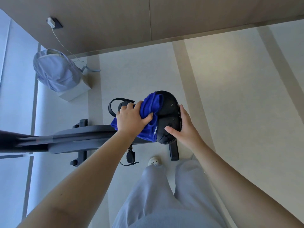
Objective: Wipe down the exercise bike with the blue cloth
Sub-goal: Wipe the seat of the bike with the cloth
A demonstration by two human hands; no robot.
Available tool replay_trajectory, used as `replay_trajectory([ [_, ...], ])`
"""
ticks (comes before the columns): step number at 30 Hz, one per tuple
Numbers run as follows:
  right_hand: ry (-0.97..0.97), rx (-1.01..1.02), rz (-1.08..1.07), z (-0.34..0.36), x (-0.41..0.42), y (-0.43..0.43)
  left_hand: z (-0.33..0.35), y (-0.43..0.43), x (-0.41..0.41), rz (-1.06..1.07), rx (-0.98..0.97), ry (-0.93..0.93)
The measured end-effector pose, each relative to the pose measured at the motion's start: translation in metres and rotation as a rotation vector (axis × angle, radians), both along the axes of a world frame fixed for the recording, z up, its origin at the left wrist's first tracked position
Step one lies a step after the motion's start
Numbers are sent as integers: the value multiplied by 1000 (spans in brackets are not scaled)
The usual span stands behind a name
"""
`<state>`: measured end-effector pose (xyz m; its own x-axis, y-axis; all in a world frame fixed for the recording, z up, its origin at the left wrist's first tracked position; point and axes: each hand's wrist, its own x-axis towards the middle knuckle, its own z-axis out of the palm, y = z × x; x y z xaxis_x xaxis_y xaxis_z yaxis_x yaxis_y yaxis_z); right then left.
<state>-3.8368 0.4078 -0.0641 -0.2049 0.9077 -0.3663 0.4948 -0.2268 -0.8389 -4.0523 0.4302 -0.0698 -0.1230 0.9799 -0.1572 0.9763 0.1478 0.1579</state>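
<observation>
The exercise bike (79,137) stands below me, its dark grey frame running from the left edge to the black saddle (169,116) at centre. A blue cloth (150,111) is bunched on the left half of the saddle. My left hand (131,117) lies on the cloth, thumb and fingers curled into its folds. My right hand (182,127) holds the saddle's right rim, thumb on top and fingers wrapped round the edge. Small water drops show on the bare black part of the saddle.
A pale blue backpack (56,71) sits on a white box (74,92) at the left, a charger cable (65,46) running up to a wall socket. Black pedals with straps (118,104) (130,157) stick out either side. My legs and a white shoe (154,161) stand close behind the saddle.
</observation>
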Motion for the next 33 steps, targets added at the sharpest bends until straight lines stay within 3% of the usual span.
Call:
replay_trajectory([
  [6, 7, -40, 15, 1, 6, 2, 5, 45, 27, -28, -99, -98],
  [11, 112, -99, -14, 3, 11, 9, 6, 64, 56, -219, -21, -66],
  [14, 163, -129, -110, 10, 15, 14, 6, 52, 56, -215, 19, -120],
  [18, 32, 47, -330, 18, 14, 17, -3, 5, 47, -260, 172, -87],
  [21, -112, 293, -377, 29, -2, 22, 1, -8, 40, -298, 112, -90],
  [26, -243, 568, -146, 38, -43, 23, 20, -15, -3, -204, 52, -331],
  [28, -333, 579, 9, 38, -63, 24, 17, -31, -35, -126, 32, -328],
  [31, -769, 418, 321, 22, -92, 29, 4, -51, -56, -128, -141, -265],
  [33, -965, 406, 437, 11, -100, 33, -5, -52, -54, -117, -73, -239],
])
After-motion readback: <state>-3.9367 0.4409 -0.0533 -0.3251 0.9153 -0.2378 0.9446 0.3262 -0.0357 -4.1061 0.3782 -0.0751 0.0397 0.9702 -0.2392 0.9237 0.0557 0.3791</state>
